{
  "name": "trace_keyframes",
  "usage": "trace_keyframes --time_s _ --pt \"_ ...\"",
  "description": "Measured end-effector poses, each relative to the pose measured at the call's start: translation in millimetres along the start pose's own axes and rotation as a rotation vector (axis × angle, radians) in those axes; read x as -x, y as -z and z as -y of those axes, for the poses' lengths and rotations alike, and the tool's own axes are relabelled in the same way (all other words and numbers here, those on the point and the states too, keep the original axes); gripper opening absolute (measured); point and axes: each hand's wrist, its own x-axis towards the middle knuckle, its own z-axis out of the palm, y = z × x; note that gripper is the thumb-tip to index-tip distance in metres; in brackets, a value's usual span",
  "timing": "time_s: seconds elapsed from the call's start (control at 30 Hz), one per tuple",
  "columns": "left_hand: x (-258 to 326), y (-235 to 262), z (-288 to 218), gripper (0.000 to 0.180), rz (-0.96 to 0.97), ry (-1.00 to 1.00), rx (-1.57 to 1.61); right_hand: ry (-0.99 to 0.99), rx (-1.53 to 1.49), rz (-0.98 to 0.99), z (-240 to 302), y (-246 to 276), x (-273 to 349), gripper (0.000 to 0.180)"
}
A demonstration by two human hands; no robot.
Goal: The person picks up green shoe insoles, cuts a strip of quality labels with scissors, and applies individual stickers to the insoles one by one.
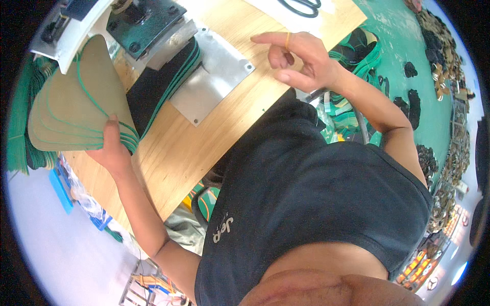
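Note:
My left hand [112, 149] grips a fanned stack of flat tan sheets with green edges [76, 109], thumb on top and fingers underneath. The stack hangs over the table's left side, beside a machine. Black pieces with green edges [162, 81], lying close by the stack, reach under the machine's metal block [163, 43] and partly cover a flat metal plate [212, 76]. Above the table's near edge, right of the plate, my right hand [303, 58] is empty. Its index finger points left, the thumb stands apart and the other fingers curl. A thin yellow band circles one finger.
The wooden table [204, 137] runs diagonally under the machine. Black-handled scissors [303, 6] lie on something white at the far end. More green-edged pieces [23, 117] hang at the far left; others [357, 56] are heaped beyond my right arm. Dark bundles [413, 104] lie on the green floor.

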Motion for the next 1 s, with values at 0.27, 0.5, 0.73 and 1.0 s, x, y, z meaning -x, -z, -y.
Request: trace_keyframes --time_s 0.27,0.5,0.73,1.0 --pt "5 -19 -26 0.056 0.333 0.115 -0.426 -0.083 0.281 -0.336 -36 41 -30 0.029" --pt "-12 -15 -24 0.079 0.344 -0.218 -0.297 -0.012 0.541 -0.300 -138 62 -110 0.021" --pt "17 -9 -70 0.041 -0.274 -0.403 0.015 -0.451 0.772 -0.163 -213 11 -222 0.036" --pt "48 31 -42 0.027 -0.313 -0.371 -0.032 -0.524 0.524 -0.310 -261 11 -258 0.030"
